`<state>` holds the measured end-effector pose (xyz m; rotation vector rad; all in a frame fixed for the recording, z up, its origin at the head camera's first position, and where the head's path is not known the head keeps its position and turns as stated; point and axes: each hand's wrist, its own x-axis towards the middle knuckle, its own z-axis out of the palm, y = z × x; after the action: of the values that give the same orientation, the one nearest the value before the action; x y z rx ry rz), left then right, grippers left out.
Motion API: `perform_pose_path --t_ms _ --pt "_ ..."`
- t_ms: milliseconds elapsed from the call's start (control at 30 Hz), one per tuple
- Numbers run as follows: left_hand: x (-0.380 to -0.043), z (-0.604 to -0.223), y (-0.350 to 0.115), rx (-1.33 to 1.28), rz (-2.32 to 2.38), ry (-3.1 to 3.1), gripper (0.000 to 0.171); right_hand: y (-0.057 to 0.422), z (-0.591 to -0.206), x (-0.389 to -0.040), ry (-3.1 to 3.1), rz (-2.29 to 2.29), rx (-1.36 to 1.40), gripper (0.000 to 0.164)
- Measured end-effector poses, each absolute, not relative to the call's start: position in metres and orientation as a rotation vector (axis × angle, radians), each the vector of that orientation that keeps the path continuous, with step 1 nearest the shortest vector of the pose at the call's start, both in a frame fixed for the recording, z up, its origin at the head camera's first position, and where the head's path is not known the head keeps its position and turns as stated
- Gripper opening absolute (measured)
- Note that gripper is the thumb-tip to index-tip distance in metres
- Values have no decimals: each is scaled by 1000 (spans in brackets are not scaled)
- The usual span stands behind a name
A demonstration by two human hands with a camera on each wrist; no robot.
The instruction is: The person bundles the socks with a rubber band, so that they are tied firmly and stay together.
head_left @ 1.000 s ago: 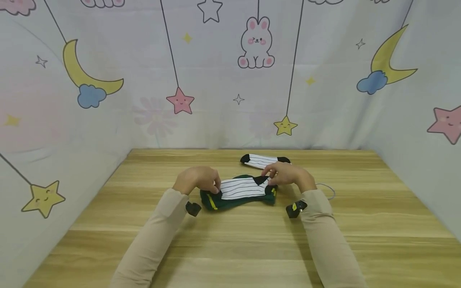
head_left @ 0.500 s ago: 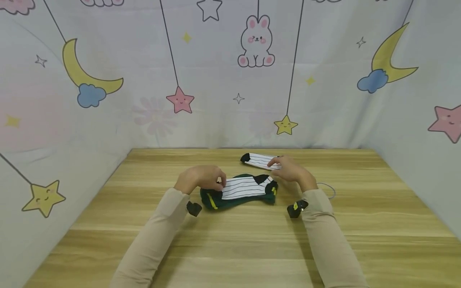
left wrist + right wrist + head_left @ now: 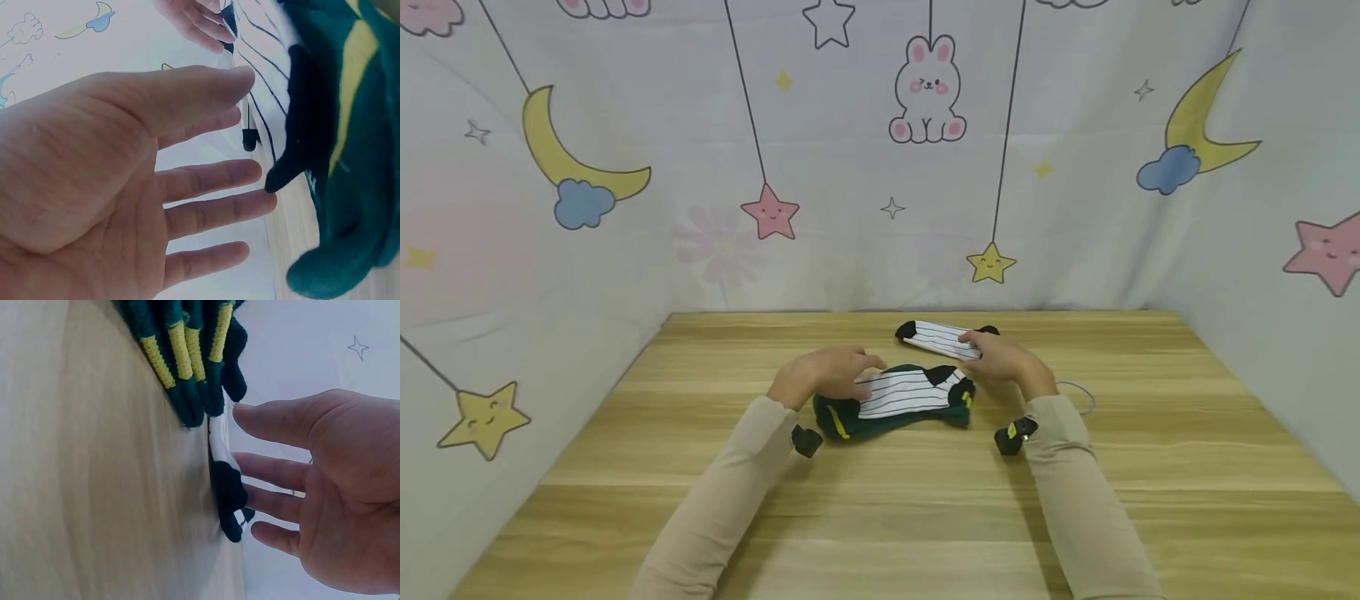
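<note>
A white sock (image 3: 906, 393) with thin dark stripes and black ends lies flat on folded dark green socks (image 3: 880, 429) with yellow bands. My left hand (image 3: 831, 372) hovers over its left end; in the left wrist view the fingers are spread and the hand (image 3: 119, 181) holds nothing. Behind them lies a second striped sock (image 3: 934, 337), black at both ends. My right hand (image 3: 1006, 360) is at its right part, fingers fairly straight. The right wrist view shows that hand (image 3: 350, 475) beside the sock's black end (image 3: 229, 487); whether the fingers touch it, I cannot tell.
The socks are on a wood-grain table (image 3: 910, 517). A thin bluish loop (image 3: 1092, 400) lies to the right of my right wrist. A pale curtain (image 3: 850, 142) printed with stars, moons and a rabbit stands behind the table and at both sides.
My right hand has let go of the front striped sock and moved back to the rear one. My left hand has released the front sock's left end, its fingers spreading.
</note>
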<state>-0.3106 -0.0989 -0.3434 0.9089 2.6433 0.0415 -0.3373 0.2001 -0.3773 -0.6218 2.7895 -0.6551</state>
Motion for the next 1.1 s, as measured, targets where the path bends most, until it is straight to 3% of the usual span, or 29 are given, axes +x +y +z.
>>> perform_pose_path --t_ms 367,700,1100 --pt "-318 -352 -90 826 59 2586 64 201 -380 -336 2737 -559 -749 32" --pt "-326 -353 -78 806 22 2549 68 198 -377 -337 2725 -549 -797 28" --pt "-336 -359 -67 729 155 2573 86 198 -368 -335 2705 -551 -774 30"
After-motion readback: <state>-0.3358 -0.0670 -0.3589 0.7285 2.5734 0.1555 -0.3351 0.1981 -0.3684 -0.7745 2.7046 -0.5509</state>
